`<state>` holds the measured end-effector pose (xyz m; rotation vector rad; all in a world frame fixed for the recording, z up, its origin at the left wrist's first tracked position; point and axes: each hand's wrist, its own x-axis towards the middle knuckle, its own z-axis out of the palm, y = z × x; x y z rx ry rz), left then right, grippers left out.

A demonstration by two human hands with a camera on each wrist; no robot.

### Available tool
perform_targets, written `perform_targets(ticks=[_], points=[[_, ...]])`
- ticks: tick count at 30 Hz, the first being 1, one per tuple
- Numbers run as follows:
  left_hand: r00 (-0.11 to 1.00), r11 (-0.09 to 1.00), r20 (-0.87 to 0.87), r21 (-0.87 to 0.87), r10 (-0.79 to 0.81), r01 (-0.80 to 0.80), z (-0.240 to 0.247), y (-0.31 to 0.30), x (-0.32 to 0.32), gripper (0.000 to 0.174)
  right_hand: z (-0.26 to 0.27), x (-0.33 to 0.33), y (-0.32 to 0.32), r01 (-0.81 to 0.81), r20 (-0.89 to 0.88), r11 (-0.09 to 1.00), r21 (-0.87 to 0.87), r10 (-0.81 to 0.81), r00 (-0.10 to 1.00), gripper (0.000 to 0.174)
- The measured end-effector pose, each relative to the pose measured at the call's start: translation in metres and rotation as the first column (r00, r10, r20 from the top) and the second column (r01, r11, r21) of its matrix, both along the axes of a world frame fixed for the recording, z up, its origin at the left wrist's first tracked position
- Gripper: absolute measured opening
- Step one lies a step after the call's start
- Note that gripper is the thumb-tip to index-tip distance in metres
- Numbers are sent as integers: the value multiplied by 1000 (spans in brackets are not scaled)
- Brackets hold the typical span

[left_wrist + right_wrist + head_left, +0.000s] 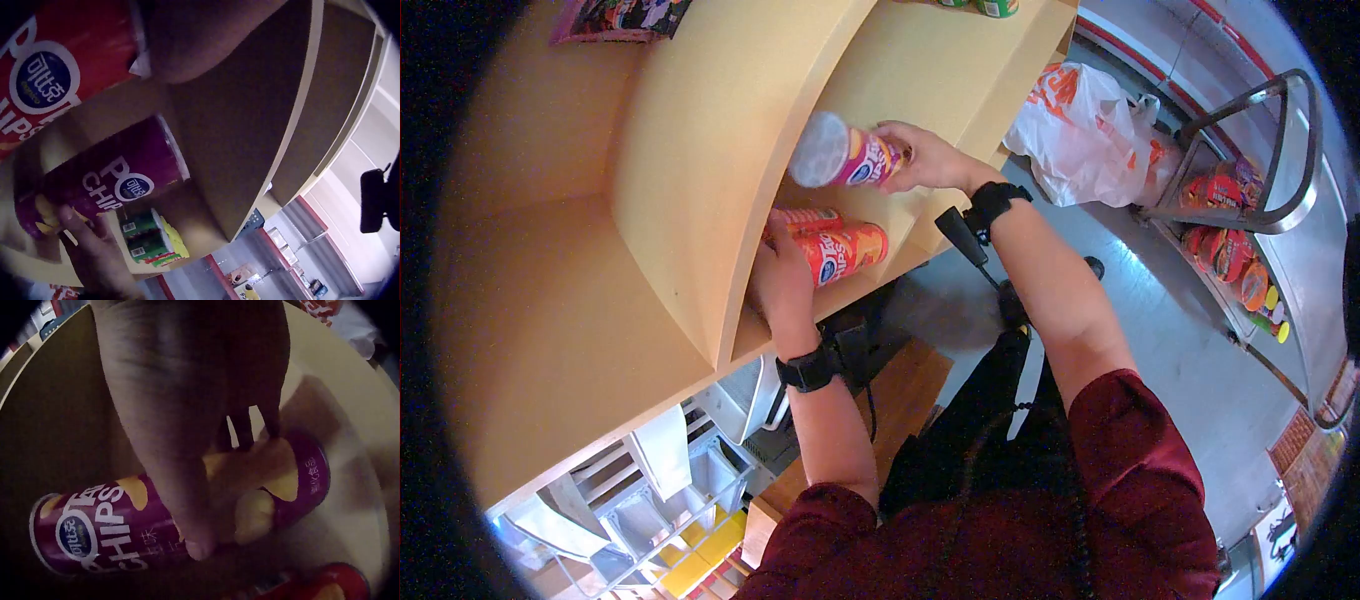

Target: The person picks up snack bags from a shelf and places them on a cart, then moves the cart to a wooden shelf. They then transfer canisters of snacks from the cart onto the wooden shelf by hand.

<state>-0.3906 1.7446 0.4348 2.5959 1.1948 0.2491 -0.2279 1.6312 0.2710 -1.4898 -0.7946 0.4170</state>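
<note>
In the head view my right hand (930, 160) grips a purple potato chip can (868, 160) near its base, the clear-lidded end pointing left. The right wrist view shows the thumb and fingers of that right hand (200, 425) around the purple can (140, 519). My left hand (785, 285) holds the lid end of a red potato chip can (850, 253) lower on the same shelf; its fingertips are hidden behind the can. Another red can (810, 218) lies right beside it. In the left wrist view the red can (94, 56) fills the upper left.
The wooden shelf unit (670, 200) has an upright divider left of the cans. Green cans (997, 6) stand farther along the shelf. A white plastic bag (1085, 135) and a metal-framed cart (1250, 215) with red packages (1225, 253) are to the right.
</note>
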Motion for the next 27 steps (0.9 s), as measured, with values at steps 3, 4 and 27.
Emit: perform_targets(ticks=[3,4,27], points=[[986,976,12,147,-164,161,-13,13,-7,48,8,-1,-1,-136,-12,991,1,136,991,77],[996,994,23,69,-90,88,-5,6,-2,46,16,-2,-5,-195,-140,979,65,203,969,76],[967,918,12,317,-256,239,-11,11,-7,34,18,-44,31,-154,131,978,-137,173,976,76]])
